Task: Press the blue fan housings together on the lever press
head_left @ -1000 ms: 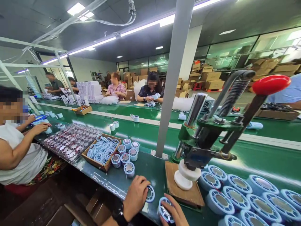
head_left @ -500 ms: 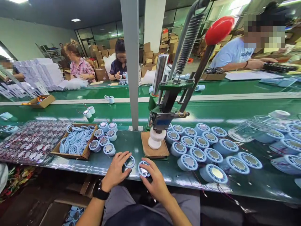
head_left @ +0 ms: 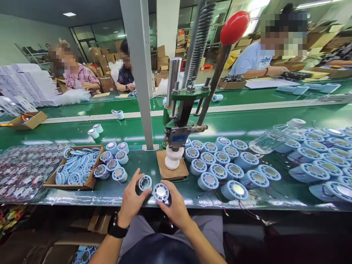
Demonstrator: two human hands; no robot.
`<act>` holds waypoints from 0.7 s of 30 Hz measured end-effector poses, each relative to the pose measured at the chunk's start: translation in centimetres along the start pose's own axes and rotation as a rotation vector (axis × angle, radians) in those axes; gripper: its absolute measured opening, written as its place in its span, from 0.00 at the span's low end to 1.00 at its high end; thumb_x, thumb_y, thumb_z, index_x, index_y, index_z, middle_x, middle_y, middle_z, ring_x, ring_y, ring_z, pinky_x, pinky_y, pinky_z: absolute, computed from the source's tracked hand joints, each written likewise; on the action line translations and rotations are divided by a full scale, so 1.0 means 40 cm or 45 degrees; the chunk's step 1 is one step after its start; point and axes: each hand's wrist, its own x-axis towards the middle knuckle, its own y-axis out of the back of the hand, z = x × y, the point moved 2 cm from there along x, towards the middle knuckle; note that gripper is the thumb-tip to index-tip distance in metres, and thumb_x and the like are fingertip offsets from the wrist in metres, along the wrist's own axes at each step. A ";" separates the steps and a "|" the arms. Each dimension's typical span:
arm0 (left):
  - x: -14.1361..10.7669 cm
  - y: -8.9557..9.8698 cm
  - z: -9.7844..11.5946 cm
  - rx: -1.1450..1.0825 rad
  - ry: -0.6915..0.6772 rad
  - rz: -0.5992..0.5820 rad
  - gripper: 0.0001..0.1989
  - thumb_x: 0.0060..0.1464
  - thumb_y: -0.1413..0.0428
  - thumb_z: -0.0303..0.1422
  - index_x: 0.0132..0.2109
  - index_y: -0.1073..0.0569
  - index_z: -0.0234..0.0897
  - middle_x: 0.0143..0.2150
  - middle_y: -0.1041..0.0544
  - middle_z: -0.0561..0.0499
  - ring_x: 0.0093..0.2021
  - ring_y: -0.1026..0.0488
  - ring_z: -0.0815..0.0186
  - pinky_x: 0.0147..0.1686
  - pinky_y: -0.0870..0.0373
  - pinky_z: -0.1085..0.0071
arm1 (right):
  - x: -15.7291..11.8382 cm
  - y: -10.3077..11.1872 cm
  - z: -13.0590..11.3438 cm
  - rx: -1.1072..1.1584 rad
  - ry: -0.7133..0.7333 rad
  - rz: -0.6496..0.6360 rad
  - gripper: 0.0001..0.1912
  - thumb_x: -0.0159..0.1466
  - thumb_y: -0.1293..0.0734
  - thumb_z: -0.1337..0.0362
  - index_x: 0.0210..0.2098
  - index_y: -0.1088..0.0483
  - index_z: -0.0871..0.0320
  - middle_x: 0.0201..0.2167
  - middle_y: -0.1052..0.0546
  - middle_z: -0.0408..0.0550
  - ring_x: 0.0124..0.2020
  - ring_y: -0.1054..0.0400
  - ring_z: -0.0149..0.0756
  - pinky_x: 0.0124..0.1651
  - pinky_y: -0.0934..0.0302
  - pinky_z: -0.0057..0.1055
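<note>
My left hand (head_left: 131, 200), a dark watch on its wrist, curls around a light-blue round piece with a dark, open-looking centre (head_left: 145, 182); its thumb lies at the near edge. My right hand (head_left: 176, 207) is closed on a light-blue cylindrical housing (head_left: 161, 192) topped by a slotted ring and a silver disc, tilted toward me. Thin wires hang under this hand. The two pieces are close together near the front edge of the bench. Just behind them stands a hand press (head_left: 180, 137) with a white pressing head (head_left: 173, 157) over a brown board (head_left: 162, 170).
A cardboard box of light-blue rings (head_left: 100, 156) stands left, beside several housings (head_left: 119, 174) and wired silver discs (head_left: 27, 168). Many disc-topped housings (head_left: 208, 180) crowd the right, near a clear plastic bottle (head_left: 271, 137). The press lever's red knob (head_left: 235, 27) rises high. Co-workers sit across the bench.
The view has swung right, so the scene sits further left. My right fingers have moved off the housing's top to its side, and its silver disc shows fully. My left hand has curled closer around its piece.
</note>
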 end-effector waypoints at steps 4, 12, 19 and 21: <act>-0.022 -0.029 0.091 0.010 -0.216 -0.136 0.36 0.54 0.40 0.31 0.67 0.42 0.44 0.57 0.26 0.46 0.57 0.29 0.55 0.58 0.31 0.55 | -0.007 -0.014 0.014 -0.007 -0.007 0.086 0.34 0.56 0.34 0.71 0.63 0.39 0.60 0.56 0.27 0.56 0.57 0.29 0.41 0.58 0.31 0.37; -0.033 -0.075 0.115 0.052 -0.181 -0.055 0.35 0.50 0.41 0.24 0.65 0.38 0.43 0.58 0.28 0.45 0.58 0.31 0.54 0.58 0.31 0.53 | -0.010 -0.019 0.020 0.020 -0.020 0.128 0.39 0.56 0.33 0.71 0.66 0.43 0.57 0.57 0.27 0.55 0.57 0.29 0.42 0.58 0.30 0.38; -0.057 -0.115 0.114 -0.092 0.019 0.068 0.33 0.52 0.44 0.25 0.65 0.39 0.42 0.59 0.28 0.44 0.60 0.34 0.53 0.61 0.36 0.49 | -0.001 -0.011 -0.004 -0.071 -0.031 0.046 0.35 0.59 0.34 0.72 0.66 0.40 0.59 0.57 0.27 0.56 0.56 0.29 0.42 0.58 0.30 0.39; -0.071 -0.134 0.105 -0.157 0.035 0.082 0.30 0.54 0.46 0.28 0.65 0.38 0.40 0.61 0.30 0.42 0.63 0.36 0.53 0.63 0.38 0.49 | 0.014 0.025 -0.028 -0.221 -0.033 -0.154 0.35 0.56 0.36 0.75 0.64 0.36 0.59 0.57 0.27 0.56 0.56 0.29 0.44 0.58 0.30 0.39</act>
